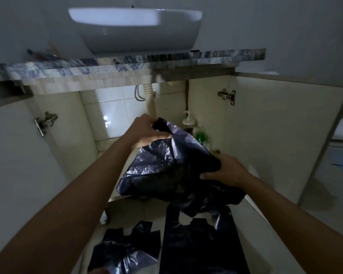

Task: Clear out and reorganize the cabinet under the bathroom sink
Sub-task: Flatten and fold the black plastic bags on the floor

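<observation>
While we hold the bag [166,167] before the open cabinet [265,125], our left hand [147,131] pinches its far corner and our right hand [226,172] clamps its near edge; its long axis slants far-left to near-right, right hand nearer us.

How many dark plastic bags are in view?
3: the held bag, between left hand and right hand; the flat bag on the floor; the crumpled bag left of it. More may hide beneath.

no readable text, bottle labels too blurred
</observation>
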`<action>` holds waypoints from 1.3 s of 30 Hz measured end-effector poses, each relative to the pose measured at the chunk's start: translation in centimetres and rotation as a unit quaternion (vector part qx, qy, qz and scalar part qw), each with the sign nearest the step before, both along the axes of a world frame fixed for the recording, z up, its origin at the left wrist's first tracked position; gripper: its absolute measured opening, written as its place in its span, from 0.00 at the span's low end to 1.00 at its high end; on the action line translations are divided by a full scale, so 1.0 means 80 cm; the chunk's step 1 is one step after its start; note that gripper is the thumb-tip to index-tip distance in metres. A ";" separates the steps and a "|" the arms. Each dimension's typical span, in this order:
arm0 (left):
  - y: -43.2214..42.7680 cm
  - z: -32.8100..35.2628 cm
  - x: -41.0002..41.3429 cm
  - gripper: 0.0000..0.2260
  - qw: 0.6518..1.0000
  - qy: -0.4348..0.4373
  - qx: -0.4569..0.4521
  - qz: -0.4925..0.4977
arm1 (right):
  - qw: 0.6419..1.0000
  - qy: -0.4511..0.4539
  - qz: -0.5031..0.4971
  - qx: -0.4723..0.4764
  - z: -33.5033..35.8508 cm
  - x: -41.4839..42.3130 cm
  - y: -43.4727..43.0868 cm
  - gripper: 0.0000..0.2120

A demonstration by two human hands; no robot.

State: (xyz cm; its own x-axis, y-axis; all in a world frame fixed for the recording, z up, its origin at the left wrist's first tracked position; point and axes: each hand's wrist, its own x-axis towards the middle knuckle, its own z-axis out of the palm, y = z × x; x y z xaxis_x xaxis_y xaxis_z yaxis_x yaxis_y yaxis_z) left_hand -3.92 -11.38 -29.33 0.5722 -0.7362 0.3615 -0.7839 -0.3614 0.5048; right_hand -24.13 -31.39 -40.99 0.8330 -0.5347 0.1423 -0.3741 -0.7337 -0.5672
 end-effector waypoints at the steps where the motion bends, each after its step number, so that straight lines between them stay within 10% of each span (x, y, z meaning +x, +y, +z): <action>1: -0.005 0.000 -0.009 0.14 1.000 0.014 -0.010 -0.017 | 0.998 -0.047 0.029 0.023 0.005 0.002 0.011 0.26; 4: -0.013 0.001 -0.027 0.10 0.996 0.036 0.008 -0.084 | 0.984 -0.177 0.024 0.024 0.026 0.017 0.028 0.06; 12: -0.008 -0.021 -0.012 0.12 0.996 -0.003 0.078 -0.041 | 0.991 -0.121 0.021 0.059 0.060 -0.016 -0.004 0.03; 18: -0.028 0.004 -0.048 0.06 0.992 -0.053 0.081 -0.076 | 0.970 -0.243 -0.008 0.009 0.108 -0.029 0.000 0.06; 28: -0.003 -0.040 0.022 0.06 0.963 -0.038 0.266 0.001 | 0.982 0.186 -0.025 0.012 0.080 -0.077 -0.081 0.16; 39: -0.076 -0.034 0.054 0.11 0.975 -0.146 -0.027 0.168 | 0.956 -0.035 -0.219 -0.194 0.077 -0.012 -0.107 0.10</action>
